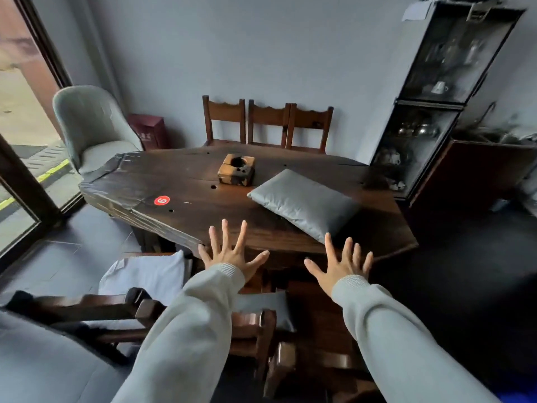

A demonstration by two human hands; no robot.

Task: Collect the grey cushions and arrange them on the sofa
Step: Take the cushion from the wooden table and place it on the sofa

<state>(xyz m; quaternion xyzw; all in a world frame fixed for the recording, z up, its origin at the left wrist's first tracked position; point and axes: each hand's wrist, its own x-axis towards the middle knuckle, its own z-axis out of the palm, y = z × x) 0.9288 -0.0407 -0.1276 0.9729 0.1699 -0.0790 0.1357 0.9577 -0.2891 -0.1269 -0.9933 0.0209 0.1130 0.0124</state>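
I hold my left hand (232,253) and my right hand (341,264) out with every finger spread and nothing in either grip, both near the front edge of the worktop (180,175), I judge so as to take the grey cushion (303,203) from two sides. That cushion lies flat on the worktop's right part, just beyond my right fingertips, beside the wooden block (236,169). It is rectangular, plump and smooth, so it should handle softly.
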